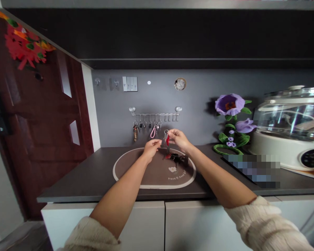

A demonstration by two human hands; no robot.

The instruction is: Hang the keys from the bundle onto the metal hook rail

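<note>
My right hand (180, 139) pinches a key ring (166, 132), from which a red piece (167, 140) and what looks like a key hang. Just left of it, my left hand (151, 149) has thumb and fingertips pressed together; whatever may be between them is too small to make out. Both hands are raised above a brown oval mat (143, 179) with a pale rim. On the mat, behind my right forearm, lies a bunch of keys (176, 158), partly dark and partly red. A hook rail (157, 114) on the grey wall holds several key rings, one with a pink strap (153, 132) and one with a brown tag (135, 133).
A dark shelf (157, 35) overhangs the dark countertop (81, 174). To the right stand purple artificial flowers (230, 104), a blurred-out flat object (253, 170) and a white appliance (285, 146) with a clear lid. A dark red door (47, 139) is at the left.
</note>
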